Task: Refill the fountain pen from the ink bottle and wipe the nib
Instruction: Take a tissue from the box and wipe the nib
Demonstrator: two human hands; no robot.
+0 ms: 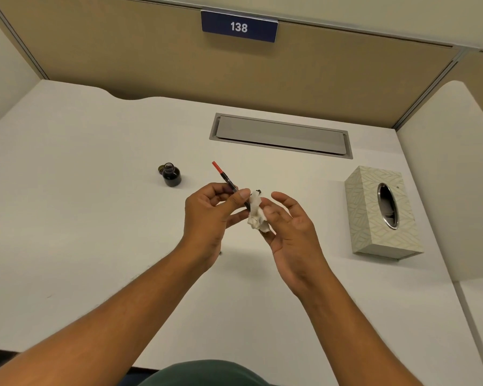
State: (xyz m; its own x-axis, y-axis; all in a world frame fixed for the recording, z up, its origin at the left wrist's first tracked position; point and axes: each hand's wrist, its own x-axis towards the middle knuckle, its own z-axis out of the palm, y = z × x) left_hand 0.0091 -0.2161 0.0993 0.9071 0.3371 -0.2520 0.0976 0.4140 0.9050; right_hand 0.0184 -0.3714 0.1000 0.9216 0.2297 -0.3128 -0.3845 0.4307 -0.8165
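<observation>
My left hand [211, 215] pinches the fountain pen [226, 178], a slim dark piece with a red end that points up and away to the left. Its nib end is buried in a crumpled white tissue [256, 215], which my right hand [287, 229] holds between thumb and fingers; a small dark ink stain shows at the tissue's top. The open ink bottle [172, 175], dark with ink, stands on the white desk [95, 218] to the left of both hands, its cap [160, 169] lying just behind it.
A patterned tissue box [379, 213] with an oval opening sits at the right. A grey cable hatch [280, 135] is set into the desk behind the hands. Beige partition walls enclose the desk at the back and sides, with a sign reading 138.
</observation>
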